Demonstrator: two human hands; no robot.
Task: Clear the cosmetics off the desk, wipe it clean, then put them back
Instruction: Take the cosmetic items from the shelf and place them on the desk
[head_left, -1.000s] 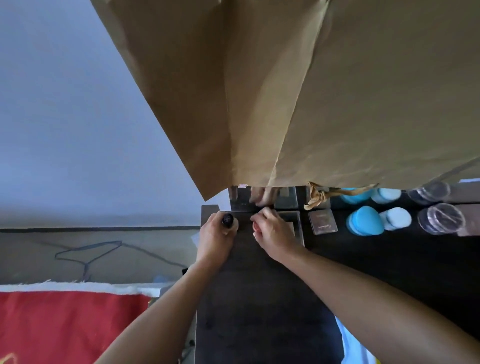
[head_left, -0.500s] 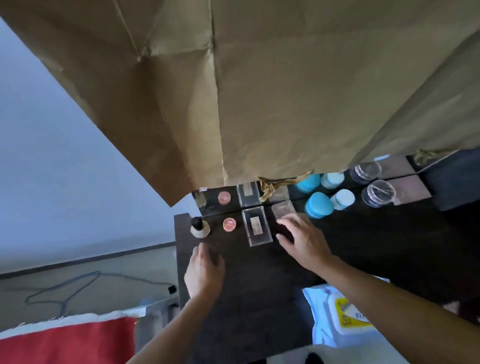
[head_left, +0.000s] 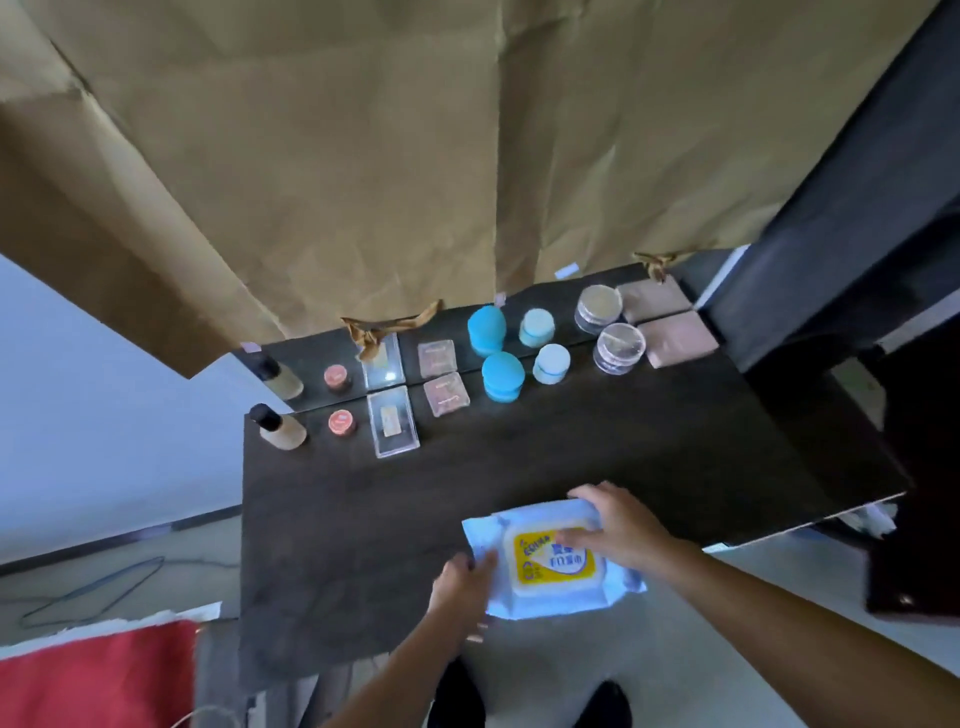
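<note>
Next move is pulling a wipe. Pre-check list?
1. Pack within reach: ok, at the desk's near edge.
2. Left hand steadies pack: ok, grips its left corner.
3. Right hand on pack: ok, thumb on the yellow flap.
4. Flap open: not ok, looks shut.
5. Cosmetics cleared: not ok, lined up along the back.

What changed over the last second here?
The left hand let go of the bottle, right hand left the clear case; both drew back to the near edge of the desk and now grip the wipes pack. The cosmetics stay lined along the back.
</note>
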